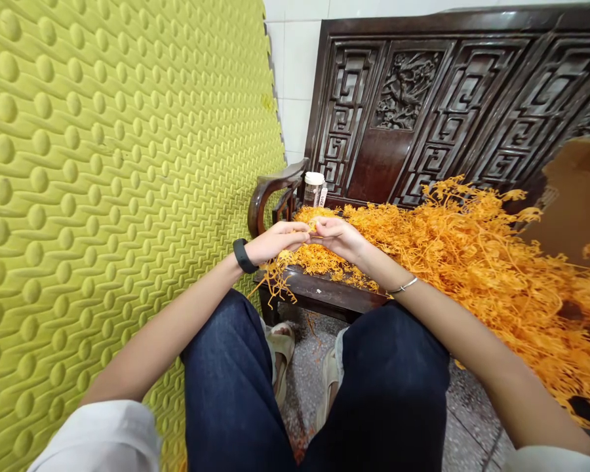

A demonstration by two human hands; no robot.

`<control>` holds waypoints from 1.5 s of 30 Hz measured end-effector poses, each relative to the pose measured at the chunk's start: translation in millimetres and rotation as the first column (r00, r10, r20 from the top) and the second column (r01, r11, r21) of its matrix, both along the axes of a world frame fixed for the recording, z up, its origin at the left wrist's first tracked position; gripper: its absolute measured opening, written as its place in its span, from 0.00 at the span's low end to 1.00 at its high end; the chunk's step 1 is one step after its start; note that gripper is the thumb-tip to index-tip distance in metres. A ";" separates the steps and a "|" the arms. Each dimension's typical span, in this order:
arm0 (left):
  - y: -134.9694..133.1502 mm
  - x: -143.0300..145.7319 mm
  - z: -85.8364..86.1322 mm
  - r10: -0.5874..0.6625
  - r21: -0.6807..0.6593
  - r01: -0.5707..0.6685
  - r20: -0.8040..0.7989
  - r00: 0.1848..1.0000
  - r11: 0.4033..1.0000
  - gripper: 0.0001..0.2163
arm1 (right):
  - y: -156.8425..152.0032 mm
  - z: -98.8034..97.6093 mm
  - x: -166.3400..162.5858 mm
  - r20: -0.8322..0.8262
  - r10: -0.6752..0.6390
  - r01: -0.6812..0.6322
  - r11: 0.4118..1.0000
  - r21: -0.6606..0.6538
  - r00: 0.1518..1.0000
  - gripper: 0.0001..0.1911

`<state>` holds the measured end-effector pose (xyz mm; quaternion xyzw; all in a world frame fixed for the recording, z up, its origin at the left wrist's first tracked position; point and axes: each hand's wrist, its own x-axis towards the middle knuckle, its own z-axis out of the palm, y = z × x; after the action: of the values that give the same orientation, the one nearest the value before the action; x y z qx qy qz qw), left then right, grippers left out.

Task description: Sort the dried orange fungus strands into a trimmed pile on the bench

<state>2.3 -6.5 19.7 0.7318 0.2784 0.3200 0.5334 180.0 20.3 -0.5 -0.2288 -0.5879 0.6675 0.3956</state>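
My left hand [280,239] and my right hand [339,237] meet above the left end of a dark carved wooden bench [324,292]. Both hands have their fingers pinched together on a small orange plastic piece [313,228] held between them. A black band sits on my left wrist and a thin silver bracelet on my right. A large heap of orange branched plastic sprues [472,255] covers the bench seat to the right of my hands, and some strands hang over the front edge.
A yellow-green studded foam mat [103,183] stands upright along the left. A small clear jar with a white lid [313,187] sits at the bench's back corner beside the armrest [270,193]. My knees in dark jeans and sandalled feet are below, on a speckled floor.
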 end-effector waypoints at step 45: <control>3.0 -34.2 1.4 0.229 0.043 -0.226 -0.091 0.969 0.973 0.17 | 39.6 4.2 46.2 -0.241 -0.919 0.896 0.200 0.396 0.312 0.06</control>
<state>-31.9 -3.4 21.1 0.7179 0.3806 0.3483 0.4674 226.2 59.9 3.8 -0.4438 -0.4891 0.1397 0.7377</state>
